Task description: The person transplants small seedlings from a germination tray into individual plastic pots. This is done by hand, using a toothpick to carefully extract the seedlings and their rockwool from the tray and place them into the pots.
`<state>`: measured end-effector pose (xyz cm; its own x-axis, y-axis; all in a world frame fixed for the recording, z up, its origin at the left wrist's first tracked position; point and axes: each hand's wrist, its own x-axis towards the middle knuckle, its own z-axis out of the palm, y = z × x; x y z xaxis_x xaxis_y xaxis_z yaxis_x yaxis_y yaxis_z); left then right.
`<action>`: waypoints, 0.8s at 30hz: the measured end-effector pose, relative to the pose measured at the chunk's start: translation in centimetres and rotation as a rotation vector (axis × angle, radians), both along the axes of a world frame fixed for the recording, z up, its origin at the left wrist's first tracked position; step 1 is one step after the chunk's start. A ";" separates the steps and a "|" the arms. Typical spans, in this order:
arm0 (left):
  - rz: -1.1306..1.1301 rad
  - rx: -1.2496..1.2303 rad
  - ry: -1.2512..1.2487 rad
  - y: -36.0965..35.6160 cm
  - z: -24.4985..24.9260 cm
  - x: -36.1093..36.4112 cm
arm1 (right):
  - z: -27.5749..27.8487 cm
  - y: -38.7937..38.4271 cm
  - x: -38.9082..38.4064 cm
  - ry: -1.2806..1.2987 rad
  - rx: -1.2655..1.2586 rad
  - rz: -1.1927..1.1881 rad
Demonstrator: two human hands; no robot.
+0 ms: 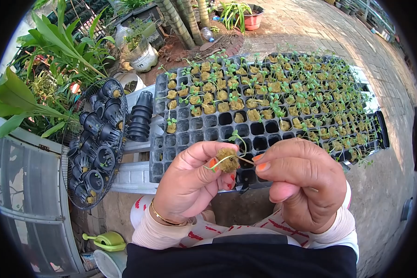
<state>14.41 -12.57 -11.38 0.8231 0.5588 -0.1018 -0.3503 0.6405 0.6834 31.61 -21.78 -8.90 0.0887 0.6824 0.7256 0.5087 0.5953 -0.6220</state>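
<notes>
Plug: you have the brownish plug (227, 163) up over the near edge of the black seedling tray (197, 123), between your two hands.
Left fingers: your left fingers (201, 150) are pinching the plug, with the thumb on its lower left and the index along its upper side.
Right fingers: your right fingers (287, 167) grip a thin stick (246, 161) between thumb and index; they sit just to the right of the plug, apart from it.
Stick: it spans from your right fingertips to the plug's right side; you cannot tell whether its tip goes in.
Plug's look: rough, crumbly and blocky, yellow-brown on top and darker at the lower right.
Greenery: a pale green stem (223, 161) bends across the plug's front towards your left thumb; small green leaves (236, 136) show just above, their root hidden from you.
Desk: the tray lies on a pale slatted desk (134, 177), beside stacked black pots (139, 118).
</notes>
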 end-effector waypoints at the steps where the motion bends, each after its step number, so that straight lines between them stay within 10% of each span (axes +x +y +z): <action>1: 0.014 0.014 -0.001 0.0 0.0 0.0 | 0.0 0.0 0.0 -0.001 0.000 0.003; 24: 0.039 0.005 0.007 -0.1 -0.1 0.1 | -0.1 0.0 0.1 0.072 0.006 0.027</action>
